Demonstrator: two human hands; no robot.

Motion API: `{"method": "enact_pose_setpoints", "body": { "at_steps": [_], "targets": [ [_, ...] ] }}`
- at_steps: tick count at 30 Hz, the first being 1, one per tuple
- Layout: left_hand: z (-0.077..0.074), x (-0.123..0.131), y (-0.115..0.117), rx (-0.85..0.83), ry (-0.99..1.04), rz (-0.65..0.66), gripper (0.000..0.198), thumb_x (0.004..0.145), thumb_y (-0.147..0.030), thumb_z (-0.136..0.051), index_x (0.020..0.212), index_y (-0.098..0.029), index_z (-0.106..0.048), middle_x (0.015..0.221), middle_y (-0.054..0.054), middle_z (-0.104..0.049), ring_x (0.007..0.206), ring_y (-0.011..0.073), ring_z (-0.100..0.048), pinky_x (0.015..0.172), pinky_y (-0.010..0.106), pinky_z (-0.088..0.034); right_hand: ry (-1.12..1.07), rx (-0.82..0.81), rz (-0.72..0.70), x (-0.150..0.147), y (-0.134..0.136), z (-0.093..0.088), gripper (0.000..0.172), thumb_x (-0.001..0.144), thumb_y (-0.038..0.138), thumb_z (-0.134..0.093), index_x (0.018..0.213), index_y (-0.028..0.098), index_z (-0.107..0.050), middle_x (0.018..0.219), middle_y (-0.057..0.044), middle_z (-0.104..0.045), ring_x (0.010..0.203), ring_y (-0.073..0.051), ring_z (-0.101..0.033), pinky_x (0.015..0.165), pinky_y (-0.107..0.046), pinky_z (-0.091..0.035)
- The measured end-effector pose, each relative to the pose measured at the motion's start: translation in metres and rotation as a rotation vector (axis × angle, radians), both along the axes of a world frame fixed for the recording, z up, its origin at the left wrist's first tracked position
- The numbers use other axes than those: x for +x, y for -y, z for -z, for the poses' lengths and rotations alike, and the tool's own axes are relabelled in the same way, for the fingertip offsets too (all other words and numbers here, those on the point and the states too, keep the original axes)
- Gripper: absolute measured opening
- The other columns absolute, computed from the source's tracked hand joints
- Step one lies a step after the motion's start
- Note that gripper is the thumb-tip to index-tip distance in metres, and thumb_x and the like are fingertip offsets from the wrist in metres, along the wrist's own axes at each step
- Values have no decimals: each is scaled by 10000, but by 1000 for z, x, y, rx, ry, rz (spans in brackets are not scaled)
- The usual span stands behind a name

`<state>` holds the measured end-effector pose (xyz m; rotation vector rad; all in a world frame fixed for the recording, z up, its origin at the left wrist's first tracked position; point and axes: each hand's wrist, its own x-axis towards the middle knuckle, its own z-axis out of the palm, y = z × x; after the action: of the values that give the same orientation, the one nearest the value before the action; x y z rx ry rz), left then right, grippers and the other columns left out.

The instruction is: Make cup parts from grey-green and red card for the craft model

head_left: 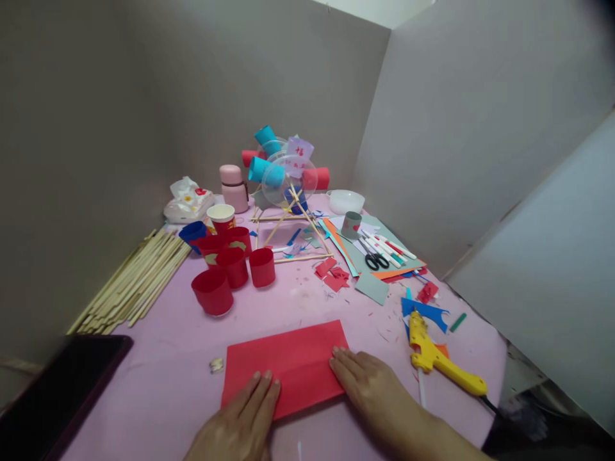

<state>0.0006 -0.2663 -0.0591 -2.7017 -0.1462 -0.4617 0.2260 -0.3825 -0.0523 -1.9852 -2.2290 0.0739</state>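
A sheet of red paper [298, 362] with a faint crease lies on the pink tabletop [168, 378], near its front edge. Flat on the paper's lower left part rest the stretched fingers of my left hand [243, 416]. My right hand [368, 387] presses on the paper's right edge with its fingers extended and close to flat. Neither hand grips anything visible. A small gold-coloured piece [216, 365] lies just left of the paper.
Red paper cups [212, 291] stand at the left, beside wooden sticks [139, 278] and a dark phone [62, 390]. A yellow glue gun [444, 365] lies right. Behind are scissors [377, 260], markers [387, 246] and a stick-framed wheel model [291, 182].
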Motion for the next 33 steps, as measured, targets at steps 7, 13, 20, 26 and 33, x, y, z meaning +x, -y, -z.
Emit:
{"method": "enact_pose_setpoints", "body": {
  "at_steps": [7, 13, 20, 26, 33],
  "targets": [
    [-29, 3, -35, -842, -54, -325, 250, 939, -334, -404, 1025, -297, -636, 982, -27, -732, 855, 159, -694, 752, 247, -537, -167, -76, 148, 22, -19, -20, 223, 844, 87, -492, 842, 214, -676, 826, -16, -745, 755, -158, -685, 651, -218, -461],
    [-40, 19, -61, -891, -6, -449, 195, 903, -391, -483, 913, -241, -607, 898, 14, -682, 846, 202, -646, 744, 302, -480, -213, -125, 251, 32, -50, -27, 121, 836, 209, -565, 730, 190, -621, 786, -31, -693, 731, -175, -633, 624, -239, -392],
    [-41, 23, -50, -733, -87, -575, 213, 880, -249, -458, 958, -148, -628, 1007, 136, -644, 954, 307, -597, 830, 452, -459, -176, -130, 284, 29, -57, -33, 150, 782, 182, -645, 917, 178, -579, 1024, -69, -621, 956, -231, -559, 750, -292, -425],
    [-59, 31, -53, -727, -159, -561, 125, 820, -195, -495, 857, -148, -605, 881, 117, -651, 811, 285, -623, 720, 408, -479, -124, -165, 224, 29, -66, -44, 185, 721, 178, -715, 876, 127, -628, 963, -125, -654, 896, -272, -582, 733, -342, -440],
    [-34, 2, -38, -756, -21, -397, 204, 932, -260, -385, 770, -231, -505, 786, -4, -634, 696, 151, -619, 639, 242, -483, -167, 55, 121, 30, -38, -30, 173, 750, 59, -571, 895, 154, -577, 855, -50, -651, 778, -176, -577, 683, -266, -441]
  ]
}}
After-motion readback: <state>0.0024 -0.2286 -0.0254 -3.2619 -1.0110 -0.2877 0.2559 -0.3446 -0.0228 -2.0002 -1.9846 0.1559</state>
